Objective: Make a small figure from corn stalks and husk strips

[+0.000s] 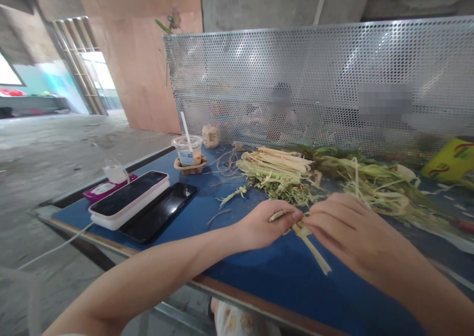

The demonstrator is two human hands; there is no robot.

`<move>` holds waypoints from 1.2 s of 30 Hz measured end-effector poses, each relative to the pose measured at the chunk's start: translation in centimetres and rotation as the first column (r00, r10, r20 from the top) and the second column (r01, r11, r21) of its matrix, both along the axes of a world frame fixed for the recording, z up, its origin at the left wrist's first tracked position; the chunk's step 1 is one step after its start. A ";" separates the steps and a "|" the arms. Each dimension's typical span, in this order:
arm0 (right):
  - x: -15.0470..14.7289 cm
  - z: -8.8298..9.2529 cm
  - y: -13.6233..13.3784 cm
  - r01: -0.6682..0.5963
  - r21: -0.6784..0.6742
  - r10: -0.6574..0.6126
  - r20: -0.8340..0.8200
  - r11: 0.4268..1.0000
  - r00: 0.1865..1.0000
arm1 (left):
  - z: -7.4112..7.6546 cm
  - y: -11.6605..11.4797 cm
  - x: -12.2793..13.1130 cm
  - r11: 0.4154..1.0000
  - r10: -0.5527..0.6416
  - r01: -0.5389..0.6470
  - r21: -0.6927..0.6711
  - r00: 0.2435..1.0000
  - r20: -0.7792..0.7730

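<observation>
Both my hands meet over the blue table (237,276) on one pale green plant stalk (314,252). My left hand (264,225) pinches the stalk's upper end between thumb and fingers. My right hand (342,227) is closed on the stalk just to the right, its fingers pressed together. The stalk's lower end sticks out below the hands toward me. Behind the hands lies a bundle of trimmed pale stalks (276,163) and a heap of green leaf scraps (285,188).
A long pile of green leaves and stems (377,185) lies along a perforated metal screen (314,79). At the left sit two phones (128,200) (159,212), a pink tissue pack (101,189), a plastic cup with a straw (188,152) and a yellow packet (450,160) far right.
</observation>
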State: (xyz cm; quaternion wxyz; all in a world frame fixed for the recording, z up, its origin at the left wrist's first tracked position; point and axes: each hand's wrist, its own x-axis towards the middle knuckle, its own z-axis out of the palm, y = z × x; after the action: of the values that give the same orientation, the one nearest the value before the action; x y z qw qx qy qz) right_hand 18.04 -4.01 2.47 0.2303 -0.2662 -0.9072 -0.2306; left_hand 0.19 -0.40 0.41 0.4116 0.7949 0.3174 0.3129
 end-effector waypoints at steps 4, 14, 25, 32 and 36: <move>-0.2 0.1 -0.1 -0.047 -0.045 0.045 -0.042 0.998 0.998 | -0.1 0.0 0.0 1.000 0.015 -0.015 0.017 1.000 0.005; -0.7 0.4 -0.1 0.040 -0.087 -0.050 -0.114 0.995 0.992 | -0.3 0.1 0.2 0.996 0.031 -0.031 0.088 1.000 0.006; -0.6 -0.1 0.2 0.083 -0.089 -0.104 -0.280 0.993 0.954 | 0.1 0.1 -0.1 0.996 0.059 -0.058 0.061 0.998 -0.006; -0.5 0.2 0.2 0.040 -0.046 -0.051 -0.295 0.998 0.954 | -0.3 0.3 -0.2 0.997 0.072 -0.072 0.000 0.997 0.023; 0.0 0.3 0.5 0.033 -0.052 -0.044 -0.230 0.998 0.972 | 0.1 0.2 -0.2 0.997 0.065 -0.066 0.026 0.997 0.039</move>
State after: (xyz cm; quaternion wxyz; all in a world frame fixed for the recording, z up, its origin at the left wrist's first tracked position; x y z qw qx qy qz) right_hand 18.07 -3.50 2.73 0.3231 -0.3141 -0.8742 -0.1808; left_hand -0.05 -0.18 0.48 0.3962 0.7835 0.3312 0.3455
